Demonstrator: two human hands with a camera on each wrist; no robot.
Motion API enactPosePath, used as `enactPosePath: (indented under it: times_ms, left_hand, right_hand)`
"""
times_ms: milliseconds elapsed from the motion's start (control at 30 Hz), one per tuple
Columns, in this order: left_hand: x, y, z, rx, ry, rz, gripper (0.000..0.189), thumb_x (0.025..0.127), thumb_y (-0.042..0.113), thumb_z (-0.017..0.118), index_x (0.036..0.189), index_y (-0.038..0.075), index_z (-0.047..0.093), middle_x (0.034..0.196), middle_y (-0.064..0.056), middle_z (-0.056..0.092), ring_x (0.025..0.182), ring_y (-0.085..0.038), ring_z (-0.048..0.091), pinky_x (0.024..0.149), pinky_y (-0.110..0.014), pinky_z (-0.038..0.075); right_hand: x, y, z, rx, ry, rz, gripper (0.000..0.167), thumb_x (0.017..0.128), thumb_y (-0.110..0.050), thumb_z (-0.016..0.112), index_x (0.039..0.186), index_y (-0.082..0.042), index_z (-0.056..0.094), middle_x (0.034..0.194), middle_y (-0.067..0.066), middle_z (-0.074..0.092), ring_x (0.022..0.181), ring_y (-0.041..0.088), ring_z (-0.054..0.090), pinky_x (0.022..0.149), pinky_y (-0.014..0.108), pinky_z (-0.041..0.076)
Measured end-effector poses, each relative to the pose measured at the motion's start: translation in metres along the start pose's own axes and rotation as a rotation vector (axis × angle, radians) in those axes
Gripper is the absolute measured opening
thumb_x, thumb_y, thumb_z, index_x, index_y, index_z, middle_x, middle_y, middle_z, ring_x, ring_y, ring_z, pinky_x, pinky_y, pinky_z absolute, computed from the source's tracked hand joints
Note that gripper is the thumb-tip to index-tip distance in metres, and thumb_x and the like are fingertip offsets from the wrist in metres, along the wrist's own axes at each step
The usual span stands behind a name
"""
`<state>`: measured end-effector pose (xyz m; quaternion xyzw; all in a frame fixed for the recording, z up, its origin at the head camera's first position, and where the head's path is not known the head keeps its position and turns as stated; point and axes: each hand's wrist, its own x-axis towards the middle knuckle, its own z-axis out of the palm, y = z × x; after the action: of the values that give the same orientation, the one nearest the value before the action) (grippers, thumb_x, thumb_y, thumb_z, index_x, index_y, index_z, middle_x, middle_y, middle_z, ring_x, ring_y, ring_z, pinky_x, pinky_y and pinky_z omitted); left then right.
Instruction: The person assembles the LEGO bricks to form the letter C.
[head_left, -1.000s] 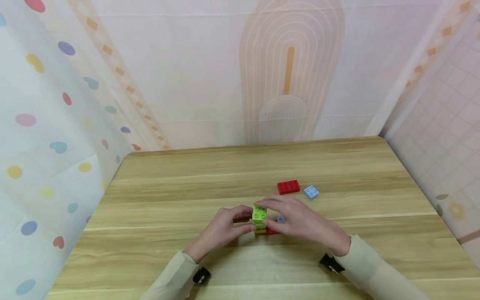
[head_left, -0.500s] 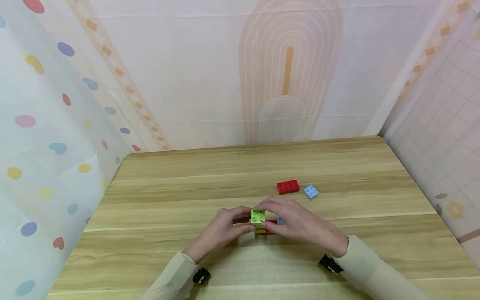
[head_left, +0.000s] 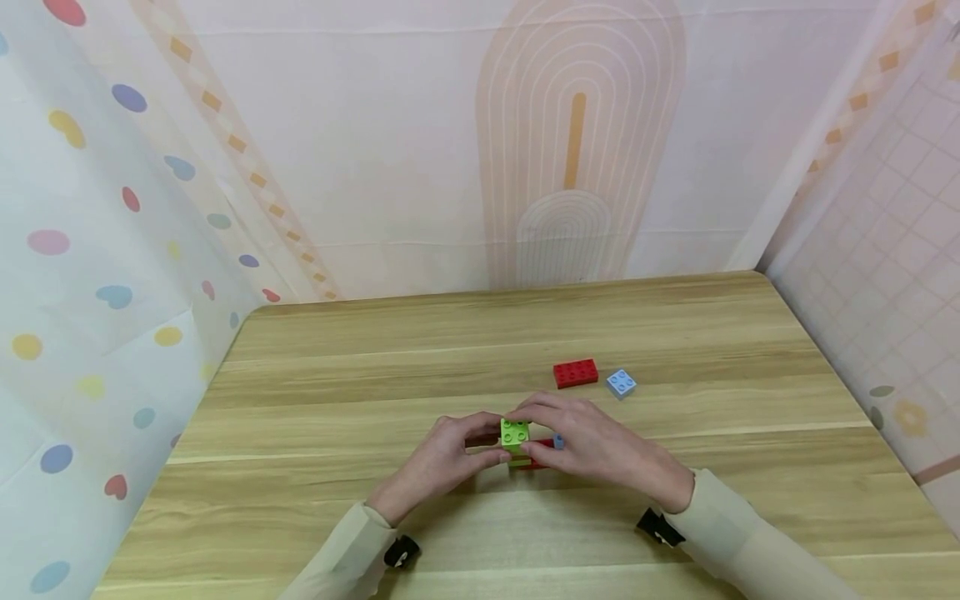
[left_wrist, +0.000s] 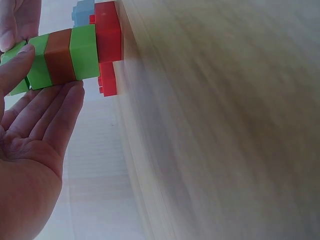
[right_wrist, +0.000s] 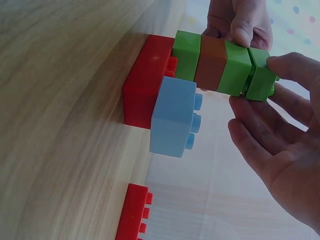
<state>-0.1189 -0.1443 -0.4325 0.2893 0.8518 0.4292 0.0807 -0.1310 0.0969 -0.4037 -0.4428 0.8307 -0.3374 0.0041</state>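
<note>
- The left hand [head_left: 442,457] is gripping the green-brown-green brick stack [right_wrist: 210,60], thumb near, fingers far.
- The right hand [head_left: 600,440] is pinching the top green brick [right_wrist: 262,75], which is standing slightly askew over the stack, a gap showing.
- A long red brick [right_wrist: 145,80] is bearing the stack left, a blue brick [right_wrist: 172,117] right.
- Farther right, a loose red eight-stud brick [head_left: 576,373] is lying left of a light-blue four-stud brick [head_left: 621,383].

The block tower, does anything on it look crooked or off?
Yes: the top green block, pinched by the right hand, sits askew, with a gap above the next green block; everything lower looks flush.
</note>
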Motion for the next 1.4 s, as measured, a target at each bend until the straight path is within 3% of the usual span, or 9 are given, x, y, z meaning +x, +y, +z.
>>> enactPosePath:
  times_ms: [533, 900, 1133, 1400]
  left_hand:
    - [-0.0002, -0.0015, 0.0004, -0.033, -0.003, 0.004, 0.038, 0.091, 0.024, 0.074, 0.124, 0.009, 0.065, 0.119, -0.003, 0.070, 0.108, -0.014, 0.066, 0.091, -0.026, 0.052]
    - [0.0001, -0.0025, -0.0007, -0.173, 0.070, 0.104, 0.031, 0.094, 0.020, 0.070, 0.121, 0.010, 0.061, 0.118, -0.003, 0.069, 0.108, -0.018, 0.066, 0.093, -0.031, 0.053]
    - [0.0022, 0.0004, -0.0029, -0.139, 0.081, 0.110, 0.023, 0.094, 0.020, 0.071, 0.115, 0.012, 0.065, 0.112, 0.002, 0.070, 0.105, -0.015, 0.067, 0.091, -0.029, 0.054]
    - [0.0027, 0.0016, -0.0041, -0.085, 0.082, 0.115, 0.020, 0.094, 0.024, 0.071, 0.113, 0.018, 0.068, 0.111, 0.007, 0.070, 0.105, -0.016, 0.067, 0.091, -0.034, 0.055]
  right_hand:
    - [-0.0019, 0.0027, -0.0001, -0.014, -0.004, 0.001, 0.032, 0.095, -0.019, 0.069, 0.125, -0.011, 0.066, 0.119, -0.004, 0.061, 0.084, 0.013, 0.062, 0.072, 0.029, 0.056]
    - [-0.0014, 0.0045, -0.0013, 0.007, -0.014, -0.009, 0.031, 0.094, -0.019, 0.071, 0.123, -0.010, 0.067, 0.116, -0.005, 0.063, 0.087, 0.014, 0.062, 0.074, 0.030, 0.057]
    - [-0.0038, 0.0038, -0.0017, 0.026, 0.020, 0.090, 0.032, 0.091, -0.023, 0.075, 0.120, -0.013, 0.065, 0.115, -0.006, 0.068, 0.106, 0.009, 0.062, 0.089, 0.034, 0.054]
    - [-0.0051, 0.0048, -0.0012, 0.070, 0.053, 0.089, 0.027, 0.089, -0.023, 0.077, 0.112, -0.016, 0.066, 0.107, -0.008, 0.067, 0.095, 0.017, 0.065, 0.081, 0.039, 0.056]
